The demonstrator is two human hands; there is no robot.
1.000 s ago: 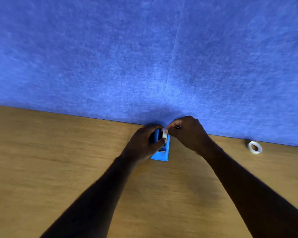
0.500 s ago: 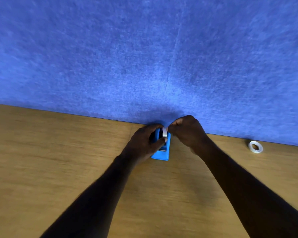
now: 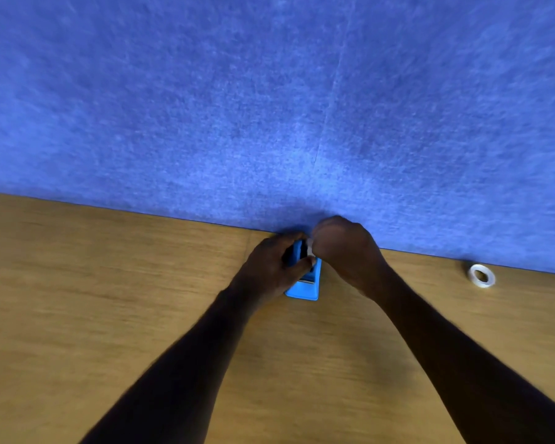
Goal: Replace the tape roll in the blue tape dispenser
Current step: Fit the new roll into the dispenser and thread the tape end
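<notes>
Left hand [image 3: 271, 267]: closed around the left side of the blue tape dispenser [image 3: 303, 288], thumb across its top, pinning it to the desk [image 3: 109, 315].
Right hand [image 3: 343, 248]: closed in a pinch on a small white piece [image 3: 310, 246] at the dispenser's far end; probably a tape roll or its core, not confirmed.
Dispenser location: centre of the frame, just below the seam where desk meets blue felt panel [image 3: 269, 107], near end pointing toward the bottom of the frame.
Second tape roll [image 3: 482, 276]: white ring lying flat at right edge of the frame, well apart from both hands, close to the panel.
Risk, misalignment: roll likely to jam or sit crooked if pushed in at an angle to the slot; cause, seating done by touch under both hands.
Risk, slip: dispenser likely to skid toward the panel if left-hand hold loosens during the push; cause, smooth desk surface.
Risk, tape end: loose end likely to stick back onto the roll or to fingers before reaching the cutter.
Risk, mix-up: unclear which roll is new and which is spent.
Hidden: slot, spindle and cutter, all covered by fingers.
Hard to make out: whether white piece is going in or coming out; fingertip contact, blurred and dark.
Cut off: both arms at the bottom edge of the frame.
</notes>
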